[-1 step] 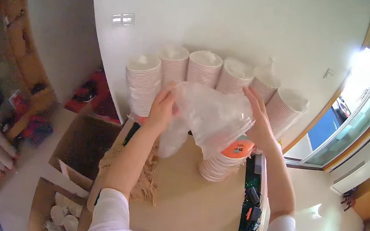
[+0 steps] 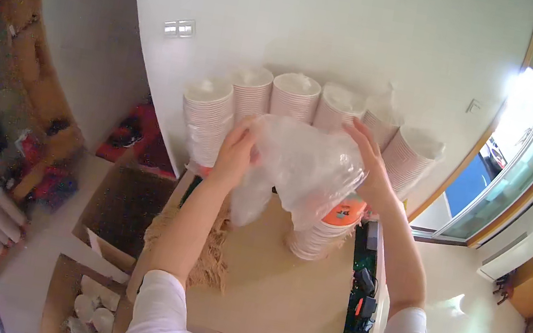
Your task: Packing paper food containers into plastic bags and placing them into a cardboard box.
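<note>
Left hand [image 2: 235, 151] and right hand [image 2: 367, 162], each grip closed on a clear plastic bag [image 2: 305, 166] held between them above a short bowl stack [image 2: 320, 235] on the counter [image 2: 274, 288]. Bagged bowl stacks [image 2: 295, 97] (pale, tall) lined the wall.

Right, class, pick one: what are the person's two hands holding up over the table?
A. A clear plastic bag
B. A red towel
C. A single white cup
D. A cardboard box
A: the left hand and right hand grip a crumpled clear plastic bag from either side, above the table.
</note>
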Demonstrator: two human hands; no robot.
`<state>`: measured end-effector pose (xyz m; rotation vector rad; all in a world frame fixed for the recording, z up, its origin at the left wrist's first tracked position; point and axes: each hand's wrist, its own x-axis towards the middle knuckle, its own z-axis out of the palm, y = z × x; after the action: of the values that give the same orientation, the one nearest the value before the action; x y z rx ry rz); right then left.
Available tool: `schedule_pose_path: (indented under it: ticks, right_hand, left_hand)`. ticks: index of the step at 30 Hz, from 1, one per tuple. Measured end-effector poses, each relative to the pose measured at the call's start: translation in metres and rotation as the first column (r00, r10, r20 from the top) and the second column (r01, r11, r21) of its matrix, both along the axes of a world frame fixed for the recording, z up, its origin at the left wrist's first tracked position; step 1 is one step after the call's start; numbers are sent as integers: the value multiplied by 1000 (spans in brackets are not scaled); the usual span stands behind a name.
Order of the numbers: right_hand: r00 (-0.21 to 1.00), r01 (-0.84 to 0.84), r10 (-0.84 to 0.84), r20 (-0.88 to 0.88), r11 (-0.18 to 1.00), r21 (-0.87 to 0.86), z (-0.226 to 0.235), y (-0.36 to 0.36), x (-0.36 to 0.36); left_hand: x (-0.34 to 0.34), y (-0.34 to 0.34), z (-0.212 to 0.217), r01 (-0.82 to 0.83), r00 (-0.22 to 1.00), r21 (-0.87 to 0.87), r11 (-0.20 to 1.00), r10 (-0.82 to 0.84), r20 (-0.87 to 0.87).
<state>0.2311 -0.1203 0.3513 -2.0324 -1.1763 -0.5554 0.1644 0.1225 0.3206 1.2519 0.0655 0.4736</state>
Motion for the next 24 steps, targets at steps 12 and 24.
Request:
schedule_pose_path:
  ticks: [12,24]
  right_hand:
    - [985,25,-51,-165,987,-157,32,-7,-46]
    - [943,56,-126,-307,972,-227,48,-33,-84]
  left_hand:
    - [-75,-58,70,-345,936,688,639,176,306]
    - [-64,-87,47,59,996,914,402,-86,-27]
